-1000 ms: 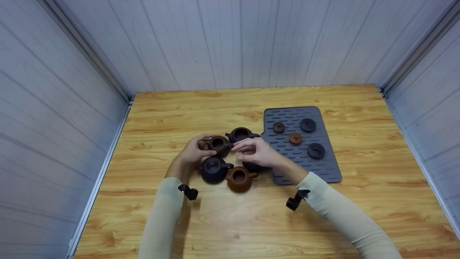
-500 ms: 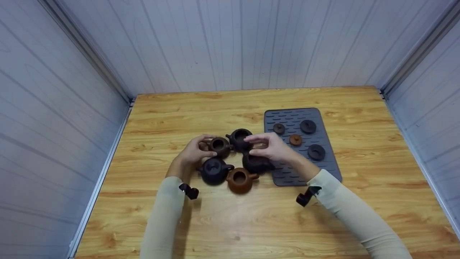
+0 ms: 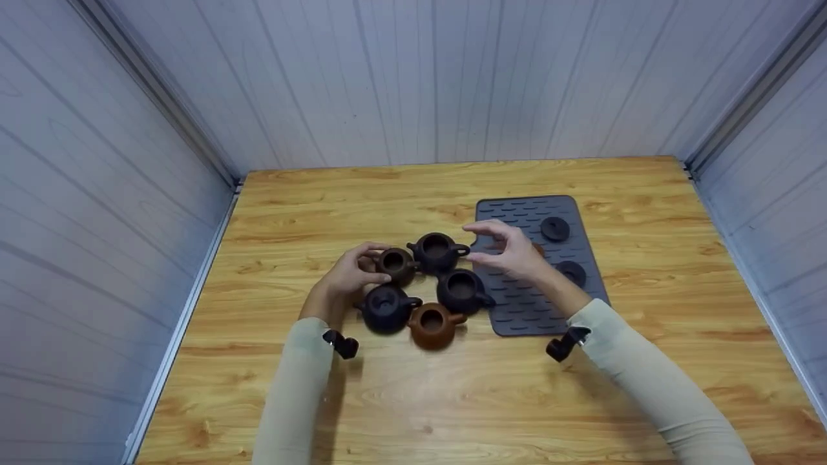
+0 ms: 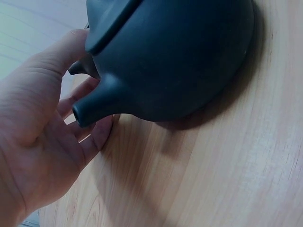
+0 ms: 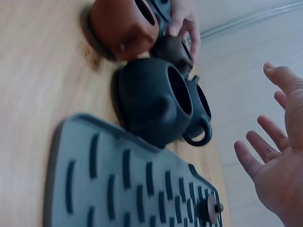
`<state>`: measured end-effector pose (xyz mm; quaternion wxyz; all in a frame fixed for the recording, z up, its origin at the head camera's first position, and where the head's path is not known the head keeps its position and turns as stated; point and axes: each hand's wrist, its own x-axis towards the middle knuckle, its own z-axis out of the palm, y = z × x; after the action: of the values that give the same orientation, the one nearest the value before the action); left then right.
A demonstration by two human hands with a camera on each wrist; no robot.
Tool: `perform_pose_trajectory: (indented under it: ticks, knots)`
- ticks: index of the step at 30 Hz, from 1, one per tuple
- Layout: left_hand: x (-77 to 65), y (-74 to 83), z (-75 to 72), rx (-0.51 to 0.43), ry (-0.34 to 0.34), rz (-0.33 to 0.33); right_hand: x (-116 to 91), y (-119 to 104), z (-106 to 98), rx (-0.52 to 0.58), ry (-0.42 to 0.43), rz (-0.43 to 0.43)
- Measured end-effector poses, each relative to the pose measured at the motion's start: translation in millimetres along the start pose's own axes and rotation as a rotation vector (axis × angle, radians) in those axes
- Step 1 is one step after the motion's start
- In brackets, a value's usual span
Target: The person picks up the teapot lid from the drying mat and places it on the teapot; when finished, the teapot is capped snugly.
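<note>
Paneling: white wall boards (image 3: 413,84) standing at back + both sides.
Tbl: wood tabletop (image 3: 426,394) carrying pots & mat.
Mat: grey ribbed mat (image 3: 526,316) lying R of pots.
R hand: right hand (image 3: 507,250) hanging over mat's L part, nr far blk pot (image 3: 436,252) but clear of its handle; thumb & fingers standing wide apart.
L hand: left hand (image 3: 349,271) gripping small brown pot (image 3: 396,266) btwn thumb & curled fingers; pot standing upright on tbl, btwn far blk pot & lidded blk pot (image 3: 386,309).
Other pots: orange pot (image 3: 432,326) sitting nearest wearer, mouth uncovered; mid blk pot (image 3: 461,290) sitting just beside mat edge, uncovered too.
Lids: two dk lids (image 3: 555,228) lying on mat, R side; orange lid (image 3: 538,248) mostly hiding behind R hand; small knobbed lid (image 5: 212,209) showing on mat in R wrist view.
</note>
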<state>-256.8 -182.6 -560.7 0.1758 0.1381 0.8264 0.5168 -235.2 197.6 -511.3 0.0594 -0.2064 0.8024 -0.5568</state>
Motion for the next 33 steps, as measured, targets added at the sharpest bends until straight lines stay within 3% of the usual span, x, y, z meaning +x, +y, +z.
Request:
perform_pose_trajectory:
  ticks: [6,21,33]
  knots:
    - [1.0,-1.5,0.6,0.000,-0.002,0.008,4.5,8.9,-16.4,-0.040,0.071,0.000]
    - [1.9,0.7,0.1,-0.015,0.011,-0.010,11.7,33.6,-46.1,-0.103,0.123,0.039]
    - [1.9,3.2,1.0,-0.056,-0.003,-0.005,15.2,61.7,-53.4,-0.173,0.179,0.110]
